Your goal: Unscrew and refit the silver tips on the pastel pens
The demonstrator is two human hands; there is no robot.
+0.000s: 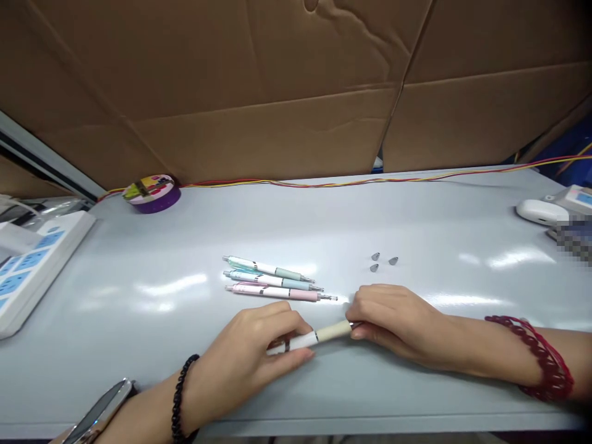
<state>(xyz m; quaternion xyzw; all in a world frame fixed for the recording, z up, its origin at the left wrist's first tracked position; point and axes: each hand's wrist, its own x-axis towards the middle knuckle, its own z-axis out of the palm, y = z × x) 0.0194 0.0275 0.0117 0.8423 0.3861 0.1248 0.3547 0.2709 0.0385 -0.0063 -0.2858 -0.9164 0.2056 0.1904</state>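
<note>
At the left edge of the desk (139, 333): a white power strip (28, 265) with blue sockets. At the near edge, toward the left corner, a shiny flat object (99, 410), perhaps a phone, too cropped to be sure. Near the far left corner, a purple tape roll (152, 193) lying flat, with a red-and-yellow wire (324, 181) running along the far edge.

In the middle of the desk, three pens (272, 280) side by side, green, blue and pink, tips pointing right. Just nearer than these, toward the near edge, a cream-gripped pen (319, 336) held level between both hands. Grasps its white barrel with the left hand (250, 361), fingers curled round it. Pinches its tip end with the right hand (393, 320), fingertips closed on it.

Beyond the right hand, three small metal cones (382, 261), near one another but apart. At the right edge, a white rounded device (541, 211).
</note>
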